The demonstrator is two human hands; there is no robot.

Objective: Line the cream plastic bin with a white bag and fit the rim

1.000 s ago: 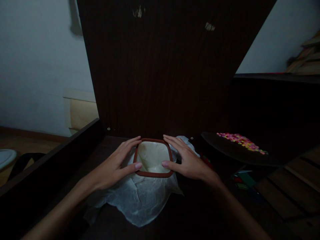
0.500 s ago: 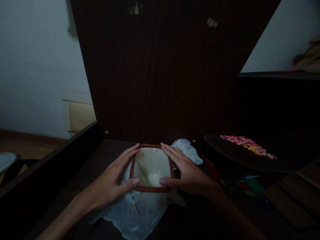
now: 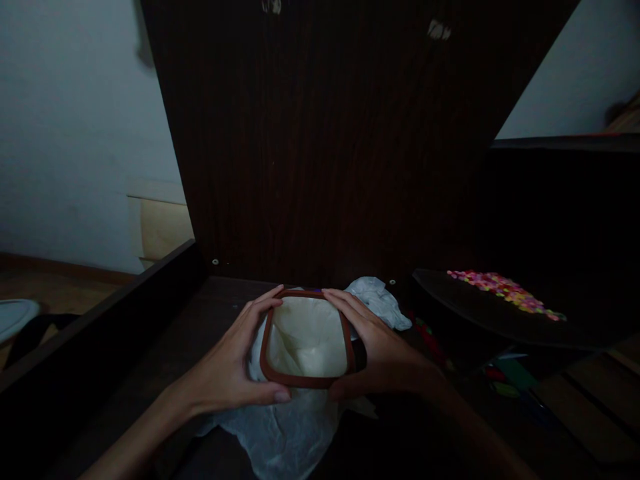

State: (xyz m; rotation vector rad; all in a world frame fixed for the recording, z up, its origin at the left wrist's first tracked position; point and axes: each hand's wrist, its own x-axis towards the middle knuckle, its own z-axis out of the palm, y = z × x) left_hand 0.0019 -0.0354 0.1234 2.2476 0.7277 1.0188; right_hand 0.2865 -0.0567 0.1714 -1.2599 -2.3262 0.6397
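Note:
A square container with a reddish-brown rim [image 3: 306,382] stands on a dark wooden surface, lined with thin white paper [image 3: 280,433] that spills out over its sides toward me. My left hand [image 3: 233,363] clasps the container's left side, thumb along the near rim. My right hand [image 3: 383,353] grips the right side the same way, fingers reaching the far corner. The container's inside shows pale lining [image 3: 307,337] and nothing else that I can make out.
A tall dark wooden panel [image 3: 325,133] rises just behind the container. A crumpled white wad [image 3: 377,300] lies at the back right. To the right a dark tray [image 3: 480,317] holds several small pink and yellow pieces [image 3: 505,290]. A low dark rail [image 3: 100,320] runs along the left.
Both hands have slid from resting on the rim to clasping the container's sides, thumbs wrapped under the near edge. The container sits slightly nearer to me in view.

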